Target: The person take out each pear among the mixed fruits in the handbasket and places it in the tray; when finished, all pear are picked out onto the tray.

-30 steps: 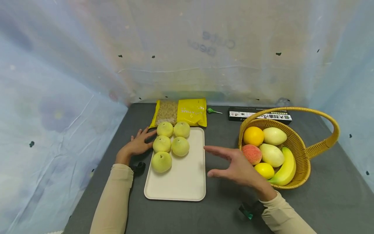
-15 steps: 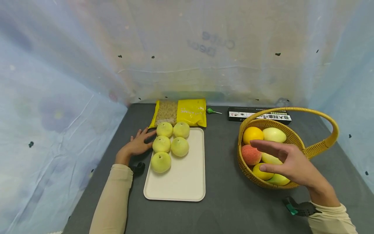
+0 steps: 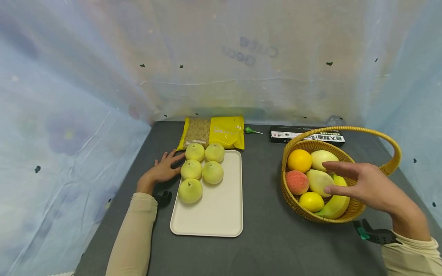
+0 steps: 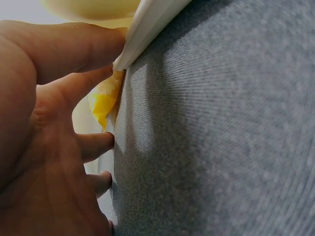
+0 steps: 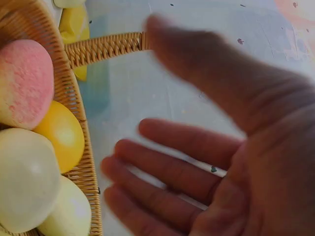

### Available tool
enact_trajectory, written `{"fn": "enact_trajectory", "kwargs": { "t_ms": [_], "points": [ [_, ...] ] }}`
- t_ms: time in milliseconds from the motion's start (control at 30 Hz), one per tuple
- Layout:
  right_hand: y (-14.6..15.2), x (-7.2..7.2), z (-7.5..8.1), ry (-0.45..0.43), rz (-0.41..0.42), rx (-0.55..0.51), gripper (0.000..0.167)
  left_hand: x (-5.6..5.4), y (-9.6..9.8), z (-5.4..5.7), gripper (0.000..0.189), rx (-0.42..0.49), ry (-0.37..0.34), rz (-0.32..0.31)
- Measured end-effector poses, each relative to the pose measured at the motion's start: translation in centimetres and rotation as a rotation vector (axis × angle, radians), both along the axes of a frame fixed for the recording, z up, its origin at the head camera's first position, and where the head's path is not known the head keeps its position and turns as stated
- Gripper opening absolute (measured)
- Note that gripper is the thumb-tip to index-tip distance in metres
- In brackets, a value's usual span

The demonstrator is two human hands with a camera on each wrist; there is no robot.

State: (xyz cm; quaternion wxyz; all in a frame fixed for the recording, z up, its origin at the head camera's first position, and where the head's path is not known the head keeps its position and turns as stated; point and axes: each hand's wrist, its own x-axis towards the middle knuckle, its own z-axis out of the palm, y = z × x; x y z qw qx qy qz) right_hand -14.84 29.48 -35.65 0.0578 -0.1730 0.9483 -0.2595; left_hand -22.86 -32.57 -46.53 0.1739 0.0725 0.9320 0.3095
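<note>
Several round yellow-green fruits point(image 3: 190, 191) sit on the left and far part of a cream tray point(image 3: 221, 218). My left hand point(image 3: 161, 171) rests at the tray's left edge with fingers spread; in the left wrist view the thumb point(image 4: 78, 49) touches the tray rim point(image 4: 147, 29). My right hand point(image 3: 373, 188), fingers extended and holding nothing, hovers over the right side of a wicker basket point(image 3: 291, 203). Inside the basket are an orange point(image 3: 299, 161), a peach point(image 3: 297, 182), a lemon point(image 3: 311, 202), a banana point(image 3: 333, 207) and two pale oval fruits point(image 3: 319, 183). The hand covers part of the banana.
Behind the tray lies a yellow bag of dry food point(image 3: 226, 132), with a small green-headed item point(image 3: 253, 130) beside it. A black box point(image 3: 286, 135) stands behind the basket. The basket's tall handle point(image 3: 345, 128) arches up at the right. Hanging sheets point(image 3: 262, 88) enclose the dark table.
My right hand has moved right, from beside the tray to above the basket's right side. My left hand, the tray and its fruits have stayed put.
</note>
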Motion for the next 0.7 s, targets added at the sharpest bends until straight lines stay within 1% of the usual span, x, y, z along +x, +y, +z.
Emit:
{"fn": "enact_trajectory", "kwargs": {
  "t_ms": [167, 333, 433, 567, 700],
  "points": [
    [-0.2, -0.9, -0.1, -0.007, 0.016, 0.097, 0.077, 0.0, 0.0, 0.2, 0.070, 0.000, -0.001, 0.002],
    [-0.7, -1.9, -1.1, -0.049, 0.010, 0.170, 0.082, 0.1, 0.1, 0.3, 0.071, -0.001, 0.008, 0.001],
    [-1.0, -2.4, -1.7, -0.054, -0.006, 0.202, 0.083, 0.2, 0.1, 0.3, 0.071, 0.002, 0.007, 0.004],
    [-1.3, -2.7, -2.6, -0.045, -0.036, 0.209, 0.083, 0.3, 0.2, 0.4, 0.071, 0.008, 0.004, 0.004],
    [-1.3, -2.8, -3.5, -0.078, -0.057, 0.203, 0.083, 0.2, 0.2, 0.3, 0.071, 0.000, 0.001, 0.005]
  ]
}}
